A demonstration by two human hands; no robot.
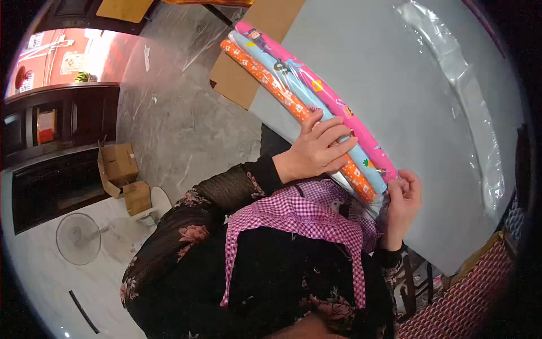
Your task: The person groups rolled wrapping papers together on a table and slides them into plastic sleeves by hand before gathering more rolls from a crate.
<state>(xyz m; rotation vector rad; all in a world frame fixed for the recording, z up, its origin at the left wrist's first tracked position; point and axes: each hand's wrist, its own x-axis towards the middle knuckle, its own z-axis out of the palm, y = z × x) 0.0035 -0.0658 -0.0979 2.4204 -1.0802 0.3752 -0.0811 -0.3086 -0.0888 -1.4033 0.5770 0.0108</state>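
Note:
Three rolls of patterned wrapping paper lie side by side in clear plastic: a pink roll, a light blue roll and an orange roll. My left hand rests palm down across them, its fingers spread and lightly bent over the plastic. At the near right end of the bundle, my right hand is closed, thumb and fingers pinching the clear plastic wrapper beside the pink roll's tip. Part of the wrapper's end is hidden by that hand.
Beneath the rolls is a grey tabletop, with brown cardboard at its far left edge. A long clear plastic sheet lies at the right. On the floor to the left stand a cardboard box and a fan.

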